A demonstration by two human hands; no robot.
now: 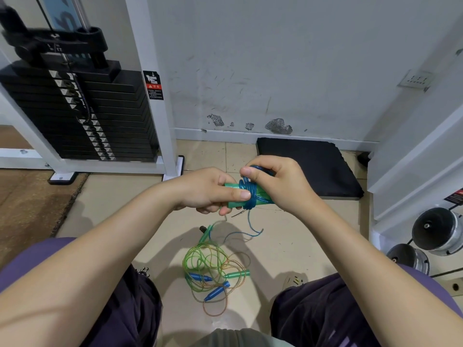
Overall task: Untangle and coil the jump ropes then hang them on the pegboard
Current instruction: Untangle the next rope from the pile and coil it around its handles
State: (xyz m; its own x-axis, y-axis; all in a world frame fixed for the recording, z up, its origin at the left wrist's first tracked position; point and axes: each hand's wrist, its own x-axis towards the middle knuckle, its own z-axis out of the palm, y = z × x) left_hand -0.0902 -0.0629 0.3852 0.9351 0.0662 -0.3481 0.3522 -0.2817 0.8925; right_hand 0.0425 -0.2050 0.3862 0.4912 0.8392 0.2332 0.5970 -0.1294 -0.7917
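Both hands (210,189) (278,182) grip rope-wrapped green handles (231,196).

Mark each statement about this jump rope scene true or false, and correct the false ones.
1. Both hands hold the green handles. True: the left hand and right hand grip them.
2. A red rope is wound round the handles. False: the wound rope is blue.
3. A tangle of ropes lies on the floor. True.
4. The tangle holds only green handles. False: blue handles lie in it too.
5. The black mat lies left of the weight stack. False: it lies to the right, by the wall.
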